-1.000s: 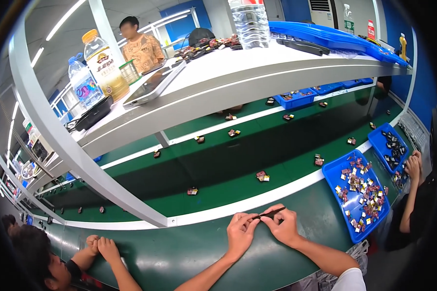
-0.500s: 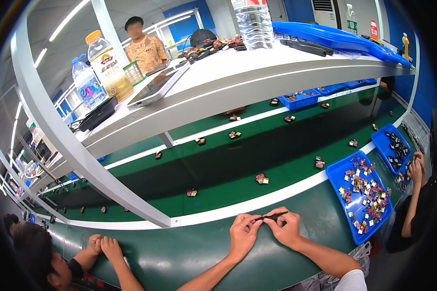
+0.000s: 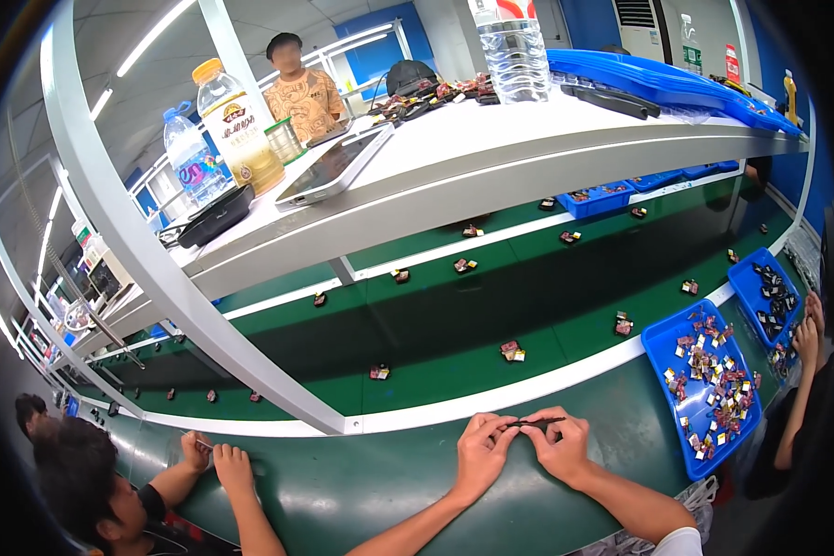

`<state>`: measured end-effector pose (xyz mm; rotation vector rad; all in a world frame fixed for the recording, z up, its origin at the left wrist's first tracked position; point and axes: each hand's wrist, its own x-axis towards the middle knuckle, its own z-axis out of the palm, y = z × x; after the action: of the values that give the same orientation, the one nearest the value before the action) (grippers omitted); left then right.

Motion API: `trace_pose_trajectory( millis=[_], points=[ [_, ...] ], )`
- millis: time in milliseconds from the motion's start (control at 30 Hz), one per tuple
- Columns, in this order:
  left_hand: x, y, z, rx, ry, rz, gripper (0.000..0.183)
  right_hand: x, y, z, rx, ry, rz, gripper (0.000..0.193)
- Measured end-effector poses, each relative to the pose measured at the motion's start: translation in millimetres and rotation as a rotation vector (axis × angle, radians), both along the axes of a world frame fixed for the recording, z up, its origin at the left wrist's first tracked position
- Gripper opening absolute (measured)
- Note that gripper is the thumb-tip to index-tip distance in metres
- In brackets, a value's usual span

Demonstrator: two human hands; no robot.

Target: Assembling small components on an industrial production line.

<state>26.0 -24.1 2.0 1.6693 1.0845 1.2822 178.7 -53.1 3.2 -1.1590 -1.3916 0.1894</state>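
One thin black piece (image 3: 541,423) between the left hand (image 3: 480,456) and right hand (image 3: 563,447)
The fingers of both hands pinch it over the green bench (image 3: 361,482), seen near its far edge; a blue tray (image 3: 694,404) of small parts (image 3: 713,368) sits toward the bench's right end.

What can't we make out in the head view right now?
All in the head view:
1) Black piece: partly covered by the fingers of the left hand and right hand; its fine detail is too small.
2) Small parts in the near blue tray: too small and overlapped to count.
3) Co-worker at the right: body partly lost in the dark fisheye rim.
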Motion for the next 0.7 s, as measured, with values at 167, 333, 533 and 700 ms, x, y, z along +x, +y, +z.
trace_pose_trajectory(
  millis=[167, 333, 533, 700],
  points=[
    [-0.7, 1.4, -1.4, 0.005, 0.03, -0.02, 0.017, 0.9, -1.4, 1.5, -0.009, -0.037, -0.003, 0.022],
    [-0.6, 2.1, 0.9, 0.006, 0.034, -0.026, 0.02, 0.1, -2.8, 9.6, -0.026, -0.073, -0.015, 0.015],
    [-0.2, 1.9, 2.0, -0.008, 0.011, -0.021, 0.023, 0.6, -2.8, 7.0, -0.007, -0.078, -0.032, 0.017],
    [-0.6, 0.7, -0.8, -0.009, 0.023, -0.028, 0.025, -0.5, -3.4, 7.3, 0.0, -0.071, -0.053, 0.03]
  ],
)
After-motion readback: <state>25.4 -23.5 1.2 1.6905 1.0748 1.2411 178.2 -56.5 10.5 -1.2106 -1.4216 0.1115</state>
